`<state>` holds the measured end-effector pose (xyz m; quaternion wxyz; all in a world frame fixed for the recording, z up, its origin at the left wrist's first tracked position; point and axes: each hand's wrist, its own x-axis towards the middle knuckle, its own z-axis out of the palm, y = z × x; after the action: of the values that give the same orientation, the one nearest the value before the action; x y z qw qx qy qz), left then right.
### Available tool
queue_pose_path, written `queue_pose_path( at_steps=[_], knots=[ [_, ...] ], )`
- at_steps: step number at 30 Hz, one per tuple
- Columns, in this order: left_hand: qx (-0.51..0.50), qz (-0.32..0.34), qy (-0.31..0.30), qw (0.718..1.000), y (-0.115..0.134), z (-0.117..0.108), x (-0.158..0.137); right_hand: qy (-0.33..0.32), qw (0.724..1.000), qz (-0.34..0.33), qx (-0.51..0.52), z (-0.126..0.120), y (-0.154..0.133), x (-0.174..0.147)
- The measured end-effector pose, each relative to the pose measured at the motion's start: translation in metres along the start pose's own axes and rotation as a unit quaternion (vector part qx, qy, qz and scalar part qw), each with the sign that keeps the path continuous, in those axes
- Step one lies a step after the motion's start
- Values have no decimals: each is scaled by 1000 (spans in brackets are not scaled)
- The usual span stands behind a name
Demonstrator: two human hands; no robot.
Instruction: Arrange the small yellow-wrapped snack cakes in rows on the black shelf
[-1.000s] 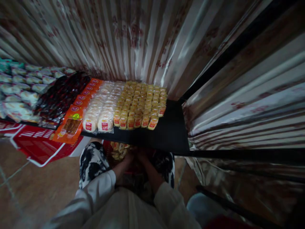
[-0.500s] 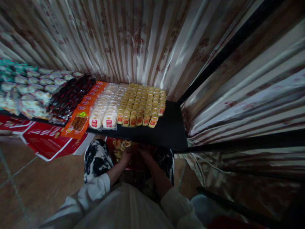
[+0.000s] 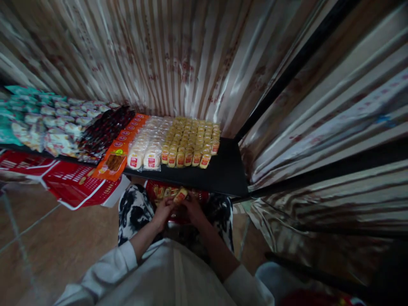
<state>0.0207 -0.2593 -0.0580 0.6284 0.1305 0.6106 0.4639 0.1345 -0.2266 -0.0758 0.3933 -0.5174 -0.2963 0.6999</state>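
Between my two hands is a small yellow wrapped snack pack with a red label. My left hand grips its left side, and my right hand closes on its right side. Beneath them, between my knees, sits a red basket with more yellow packs in it; its lower part is hidden by my hands. Just above, on a black shelf, stand rows of matching yellow packs with red labels at the front.
Left of the yellow rows lie round white packaged cakes, an orange packet, dark red packets and white packets. Red baskets stand under the shelf. A striped curtain hangs behind, and a black bar slants at right.
Both hands have risen out of the basket, and a yellow snack pack now shows between them. The view has shifted slightly, moving the shelf goods a little in the picture.
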Motion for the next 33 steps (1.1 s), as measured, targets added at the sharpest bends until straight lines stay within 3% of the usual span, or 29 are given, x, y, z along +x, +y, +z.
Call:
queue_pose_path(
  at_steps=[3, 6, 9, 12, 14, 18, 22, 24, 28, 30, 33],
  knots=[
    [47, 25, 12, 999, 2, -3, -4, -18, 999, -17, -40, -3, 3, -9],
    [162, 74, 12, 984, 6, -10, -1, 28, 981, -78, -177, -11, 1, -14],
    [316, 136, -36, 938, 20, -15, -1, 56, 918, -203, -336, -20, -12, -20],
    [416, 184, -109, 884, 41, -11, -6, -12, 866, -280, -415, -24, -33, -29],
    [447, 219, -148, 855, 55, -2, -12, -66, 851, -287, -434, -26, -46, -36],
    [486, 284, -191, 804, 76, 21, -20, -108, 861, -275, -413, -34, -65, -43],
    [496, 317, -203, 782, 89, 51, -21, -77, 894, -247, -366, -51, -78, -40],
    [475, 336, -187, 791, 92, 69, -20, -40, 913, -234, -331, -61, -84, -35],
    [379, 388, -92, 835, 85, 108, -17, 33, 955, -221, -195, -79, -96, -13],
    [336, 408, -71, 846, 76, 125, -14, 80, 957, -236, -145, -87, -103, 3],
    [325, 405, -90, 850, 59, 146, -5, 147, 946, -270, -107, -96, -114, 30]
  ],
)
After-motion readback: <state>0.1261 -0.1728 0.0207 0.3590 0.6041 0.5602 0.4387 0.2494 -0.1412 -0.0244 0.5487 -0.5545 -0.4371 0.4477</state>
